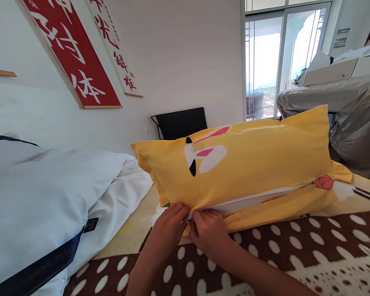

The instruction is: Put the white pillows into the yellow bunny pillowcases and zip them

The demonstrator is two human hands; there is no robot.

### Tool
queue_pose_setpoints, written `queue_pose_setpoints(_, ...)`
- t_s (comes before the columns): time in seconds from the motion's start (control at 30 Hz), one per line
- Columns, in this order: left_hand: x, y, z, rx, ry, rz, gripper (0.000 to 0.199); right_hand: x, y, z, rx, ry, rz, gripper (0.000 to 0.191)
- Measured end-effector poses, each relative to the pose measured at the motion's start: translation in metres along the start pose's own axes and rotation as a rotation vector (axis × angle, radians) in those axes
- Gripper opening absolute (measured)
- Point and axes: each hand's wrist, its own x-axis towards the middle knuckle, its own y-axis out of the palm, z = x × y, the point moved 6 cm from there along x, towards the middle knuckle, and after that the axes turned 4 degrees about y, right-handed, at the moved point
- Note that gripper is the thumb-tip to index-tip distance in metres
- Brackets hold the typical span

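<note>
Left hand [172,218] has its fingers bent onto the yellow pillowcase [271,152] at six o'clock, gripping the fabric at the near end of its long opening; the right hand [208,230], just beside it, pinches the opening's edge. The pillowcase, plumply filled, lies from the centre toward three o'clock, bordering the brown dotted blanket [265,246]. White pillows [49,189] sit at eight to nine o'clock, and a glass door [265,61] stands at two.
</note>
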Motion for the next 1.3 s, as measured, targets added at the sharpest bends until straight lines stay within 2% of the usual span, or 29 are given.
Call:
queue_pose_setpoints(0.53,0.001,-0.001,-0.001,-0.004,0.017,-0.014,0.015,0.01,-0.006,0.0,-0.094,0.061,0.262,0.012)
queue_pose_setpoints(0.63,0.0,-0.001,-0.001,-0.016,0.003,0.007,0.015,0.009,-0.007,0.0,-0.086,0.07,0.238,0.01)
queue_pose_setpoints(0.83,-0.002,-0.003,-0.002,-0.04,0.013,0.02,0.014,0.004,-0.004,0.0,-0.037,0.019,0.06,0.009)
queue_pose_setpoints(0.97,-0.002,-0.003,-0.001,-0.05,0.026,0.034,0.012,0.003,-0.001,-0.001,-0.044,-0.001,0.052,0.012)
queue_pose_setpoints(1.13,-0.001,0.0,0.001,-0.014,0.018,0.041,0.013,0.005,0.005,-0.001,-0.086,0.008,0.204,0.013)
queue_pose_setpoints(1.3,0.001,0.004,0.001,0.021,0.043,0.024,0.016,0.009,0.002,-0.006,-0.105,0.118,0.422,0.008)
